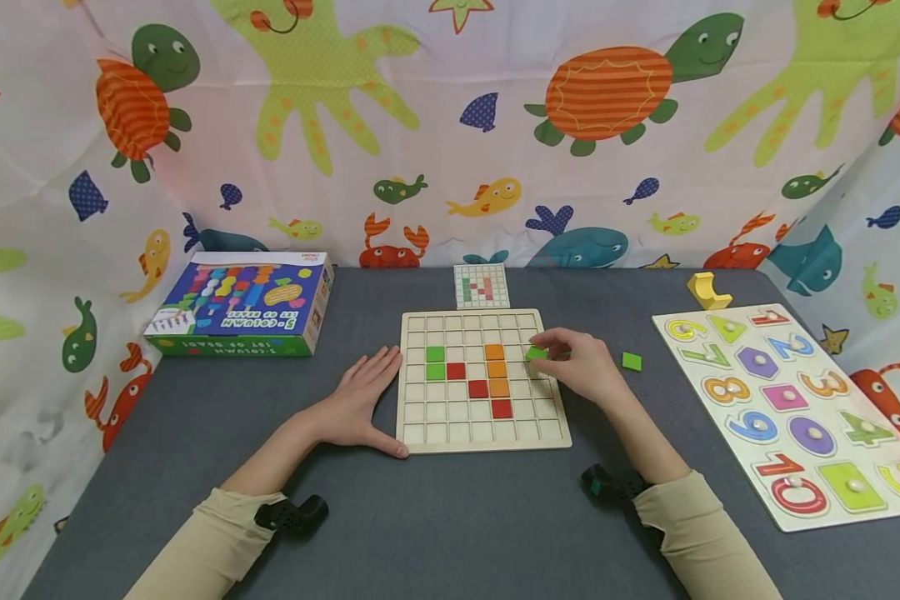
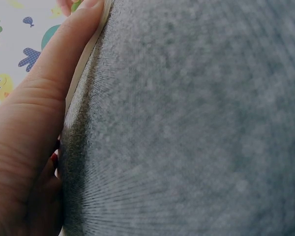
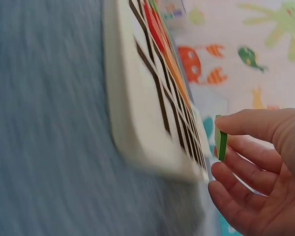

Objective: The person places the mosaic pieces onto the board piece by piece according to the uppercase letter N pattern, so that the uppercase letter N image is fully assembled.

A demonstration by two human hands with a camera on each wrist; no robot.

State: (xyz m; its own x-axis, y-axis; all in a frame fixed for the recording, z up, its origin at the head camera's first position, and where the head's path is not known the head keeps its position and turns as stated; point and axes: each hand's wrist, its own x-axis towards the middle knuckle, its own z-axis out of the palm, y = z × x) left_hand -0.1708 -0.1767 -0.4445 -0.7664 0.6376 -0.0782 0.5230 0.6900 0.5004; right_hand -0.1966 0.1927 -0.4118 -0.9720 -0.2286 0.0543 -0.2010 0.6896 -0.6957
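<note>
A wooden grid board (image 1: 435,435) lies on the dark table, with two green, several orange and several red square tiles in its cells. My left hand (image 1: 358,404) rests flat at the board's left edge, fingers straight, thumb at the lower left corner. Between thumb and fingers my right hand (image 1: 581,365) pinches a green tile (image 3: 221,140), over the board's right columns in the head view. Right of that hand, another green tile (image 1: 632,362) lies on the table. A small pattern card (image 1: 482,287) with a coloured grid stands behind the board.
A blue and green game box (image 1: 240,308) sits at the back left. On the right lies a white number-and-shape puzzle board (image 1: 783,417), with a yellow curved piece (image 1: 708,292) by its far edge. A curtain printed with sea animals (image 1: 487,192) closes off the back.
</note>
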